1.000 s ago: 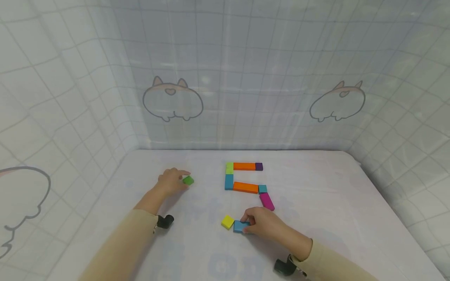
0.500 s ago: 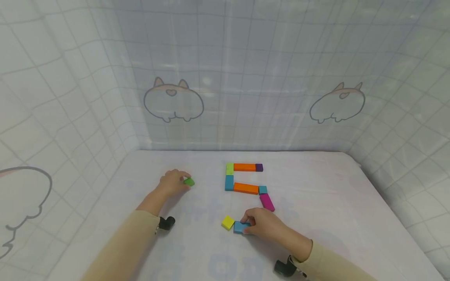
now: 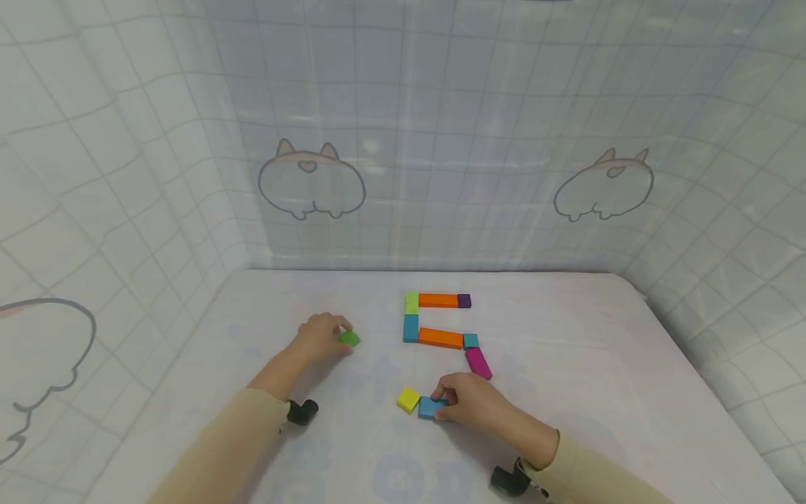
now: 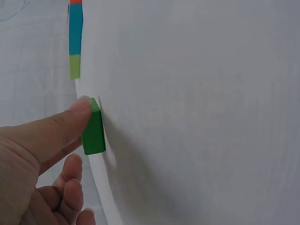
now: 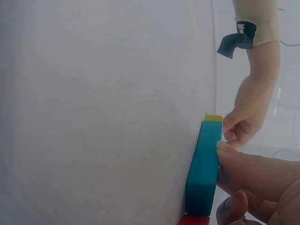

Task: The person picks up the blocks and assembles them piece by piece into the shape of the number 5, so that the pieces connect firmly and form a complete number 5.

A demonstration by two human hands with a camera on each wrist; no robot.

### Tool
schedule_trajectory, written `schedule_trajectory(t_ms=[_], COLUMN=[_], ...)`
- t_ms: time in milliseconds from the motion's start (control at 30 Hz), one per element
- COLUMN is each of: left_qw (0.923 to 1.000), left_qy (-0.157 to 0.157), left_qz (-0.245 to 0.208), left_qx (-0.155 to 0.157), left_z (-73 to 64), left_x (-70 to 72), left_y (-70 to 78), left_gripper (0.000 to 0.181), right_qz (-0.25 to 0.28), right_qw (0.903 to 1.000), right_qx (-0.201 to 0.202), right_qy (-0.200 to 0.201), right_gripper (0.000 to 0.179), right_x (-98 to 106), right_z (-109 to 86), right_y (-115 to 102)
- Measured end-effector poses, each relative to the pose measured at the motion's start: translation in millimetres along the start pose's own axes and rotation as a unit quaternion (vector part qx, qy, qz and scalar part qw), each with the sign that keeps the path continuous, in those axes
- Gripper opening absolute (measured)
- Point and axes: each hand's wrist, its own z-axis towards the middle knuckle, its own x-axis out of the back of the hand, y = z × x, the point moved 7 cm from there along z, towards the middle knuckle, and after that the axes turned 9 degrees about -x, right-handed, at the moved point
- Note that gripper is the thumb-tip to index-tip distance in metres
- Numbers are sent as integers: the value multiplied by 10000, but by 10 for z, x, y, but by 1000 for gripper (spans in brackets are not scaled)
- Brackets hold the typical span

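My left hand (image 3: 320, 337) pinches a small green block (image 3: 349, 338) between thumb and finger, left of the row of blocks. In the left wrist view the green block (image 4: 93, 131) is held at the thumb tip over the white cloth. My right hand (image 3: 474, 400) holds a blue rectangular block (image 3: 432, 408) by its edges, thumb at the near side and a finger at the far side. A yellow square block (image 3: 408, 400) lies turned at an angle, right at the blue block's left end. In the right wrist view the blue block (image 5: 204, 164) lies along the cloth.
Behind the hands lie a lime block (image 3: 411, 303), a blue block (image 3: 411, 327), two orange blocks (image 3: 438, 300), a purple block (image 3: 464, 301), a teal square (image 3: 470, 341) and a slanted magenta block (image 3: 478, 363). A cloth-covered wall (image 3: 441, 210) rises behind the table.
My left hand has moved a little right and nearer with the green block, which has turned slightly. My right hand stays in place on the blue block.
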Motion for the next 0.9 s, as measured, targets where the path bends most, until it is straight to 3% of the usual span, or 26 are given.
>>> schedule_trajectory(t_ms=[367, 700, 900], left_qw=[9991, 9973, 9966], left_qy=[-262, -427, -556], left_qz=[-33, 5, -13], left_qx=[-330, -589, -614], left_z=[-104, -177, -220], left_x=[-134, -340, -446], left_y=[281, 485, 607], left_gripper=[41, 37, 38], right_qz=[-43, -35, -42], right_qw=[10000, 10000, 9999], right_qx=[20, -22, 35], right_qy=[38, 63, 94], right_gripper=[17, 17, 17], right_x=[-17, -18, -30], right_z=[17, 10, 4], right_y=[17, 16, 10])
